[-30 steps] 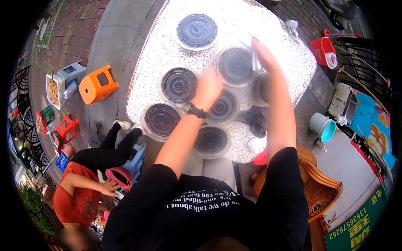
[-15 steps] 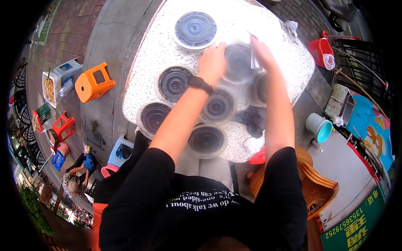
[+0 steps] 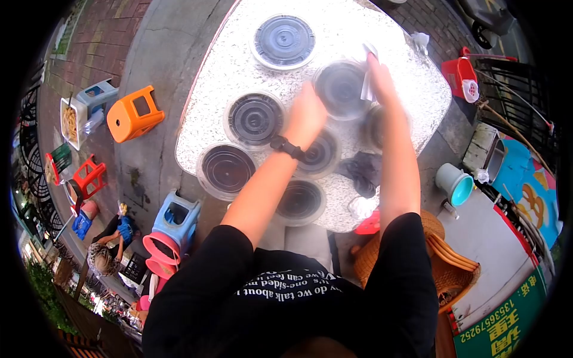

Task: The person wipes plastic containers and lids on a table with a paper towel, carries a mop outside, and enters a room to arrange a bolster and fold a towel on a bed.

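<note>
My left hand [image 3: 308, 112], with a dark watch on the wrist, has its fingers curled in at the left rim of a round plastic container with a clear lid [image 3: 341, 89]. What those fingers hold, if anything, is hidden. A white folded tissue [image 3: 366, 88] is pinched in my right hand [image 3: 381, 77], at the right side of the same container. Similar lidded containers with dark contents stand around: one at the far side [image 3: 284, 42], one left of my hand [image 3: 255, 119], and several nearer me. My right forearm partly covers another container [image 3: 374, 126].
The speckled white table [image 3: 203, 119] also bears a dark cloth [image 3: 360, 172] and a crumpled white tissue [image 3: 360, 207]. A wicker chair [image 3: 444, 262] stands at the near right. Orange [image 3: 134, 114] and blue stools [image 3: 176, 218] are on the left, with a seated person [image 3: 104, 259] beyond.
My left hand has moved a little down and toward me along the container's left side. My right hand and the tissue have shifted slightly right. The view has shifted slightly.
</note>
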{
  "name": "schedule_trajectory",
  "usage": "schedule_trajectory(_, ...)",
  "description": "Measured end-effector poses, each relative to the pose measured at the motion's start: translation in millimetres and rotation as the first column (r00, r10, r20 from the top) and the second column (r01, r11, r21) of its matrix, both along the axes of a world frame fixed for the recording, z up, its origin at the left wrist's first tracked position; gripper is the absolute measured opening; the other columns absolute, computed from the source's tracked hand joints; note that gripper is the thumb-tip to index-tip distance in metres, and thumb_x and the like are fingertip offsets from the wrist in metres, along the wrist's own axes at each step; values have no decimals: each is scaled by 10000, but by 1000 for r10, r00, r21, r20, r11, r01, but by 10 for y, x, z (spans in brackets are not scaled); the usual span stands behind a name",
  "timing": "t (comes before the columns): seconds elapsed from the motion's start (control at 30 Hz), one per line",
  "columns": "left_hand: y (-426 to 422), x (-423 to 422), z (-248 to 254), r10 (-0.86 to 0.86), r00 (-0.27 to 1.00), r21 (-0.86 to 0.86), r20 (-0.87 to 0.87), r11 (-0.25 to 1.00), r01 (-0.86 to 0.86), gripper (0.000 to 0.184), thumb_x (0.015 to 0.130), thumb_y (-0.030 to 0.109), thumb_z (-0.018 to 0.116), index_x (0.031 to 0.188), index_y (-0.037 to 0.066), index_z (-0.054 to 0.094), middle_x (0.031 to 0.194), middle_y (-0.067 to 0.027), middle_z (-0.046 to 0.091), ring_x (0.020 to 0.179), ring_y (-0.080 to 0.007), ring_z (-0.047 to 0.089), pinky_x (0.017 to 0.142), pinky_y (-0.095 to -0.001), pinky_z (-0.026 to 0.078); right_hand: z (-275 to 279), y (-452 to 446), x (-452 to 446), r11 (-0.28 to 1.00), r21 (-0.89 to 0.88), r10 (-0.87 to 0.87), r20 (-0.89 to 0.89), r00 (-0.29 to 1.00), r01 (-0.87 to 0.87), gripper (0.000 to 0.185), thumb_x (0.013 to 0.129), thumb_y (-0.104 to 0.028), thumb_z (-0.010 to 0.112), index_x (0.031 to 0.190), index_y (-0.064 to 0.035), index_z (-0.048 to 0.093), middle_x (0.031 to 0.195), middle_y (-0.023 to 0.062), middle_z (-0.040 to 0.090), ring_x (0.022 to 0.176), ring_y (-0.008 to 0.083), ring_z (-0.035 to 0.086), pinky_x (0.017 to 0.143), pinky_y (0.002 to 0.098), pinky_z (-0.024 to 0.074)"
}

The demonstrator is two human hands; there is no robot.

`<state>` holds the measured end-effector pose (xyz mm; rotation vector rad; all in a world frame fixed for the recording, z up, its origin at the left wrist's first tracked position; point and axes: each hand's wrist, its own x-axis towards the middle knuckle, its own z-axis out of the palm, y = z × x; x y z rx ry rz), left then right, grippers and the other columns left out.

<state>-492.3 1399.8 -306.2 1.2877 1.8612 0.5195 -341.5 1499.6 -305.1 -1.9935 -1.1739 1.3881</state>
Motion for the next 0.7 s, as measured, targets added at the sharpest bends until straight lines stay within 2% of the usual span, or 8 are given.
schedule_trajectory(0.17,206,-77,77,-109,985,-42,-130,994,105,255,752,91,413,1004,55,432,876,-171,544,794,-320,525,669,-398,410,-296,-35,200,984,79,-145,-154,977,159,535,785,-368,408,1022,111,448,920,168,522,820,179,497,701,271,390)
schedule_trajectory(0.27,268,-94,61,-156,978,-27,-140,988,154,257,751,86,407,1006,67,442,896,-154,544,813,-305,524,677,-390,409,-42,-17,86,985,9,-169,-180,969,173,540,788,-366,400,1026,118,441,897,159,531,784,173,515,662,268,407)
schedule_trajectory(0.37,300,-85,38,-180,972,-7,-151,983,181,259,746,74,405,999,82,457,904,-144,543,829,-294,519,680,-382,409,75,31,-13,999,43,-6,-42,999,8,527,793,-357,393,997,124,453,839,144,545,715,158,523,615,268,415)
schedule_trajectory(0.4,319,-87,63,-191,970,0,-150,981,193,261,741,67,407,995,87,464,904,-142,542,832,-293,517,680,-382,409,163,55,-33,996,-58,73,-4,997,-74,581,765,-450,392,933,96,497,851,167,534,785,208,491,708,296,363)
schedule_trajectory(0.5,382,-82,93,-243,954,24,-175,968,251,282,721,43,412,989,101,478,891,-132,542,831,-289,514,676,-378,410,294,75,-152,983,-2,185,-30,982,-185,581,756,-463,401,900,90,505,810,152,538,758,205,491,692,296,368)
schedule_trajectory(0.53,403,-76,87,-263,946,32,-188,961,273,291,713,35,414,987,105,482,885,-128,541,830,-288,513,675,-377,411,363,52,-224,984,26,175,-43,984,-174,581,748,-477,407,857,83,514,741,131,534,716,194,484,669,289,373)
schedule_trajectory(0.67,426,-29,14,-276,927,132,-256,939,316,317,696,22,424,992,118,489,830,-114,536,796,-281,518,651,-370,419,-117,203,-106,944,-34,325,-61,944,-328,540,758,-438,422,917,72,495,790,122,542,728,188,509,662,279,384)
schedule_trajectory(0.7,424,-26,26,-282,920,131,-271,936,326,319,696,23,428,994,120,489,818,-110,534,786,-278,519,643,-367,421,-24,196,-111,948,-53,314,-26,949,-315,528,765,-432,415,919,67,497,792,121,544,736,192,515,664,276,386)
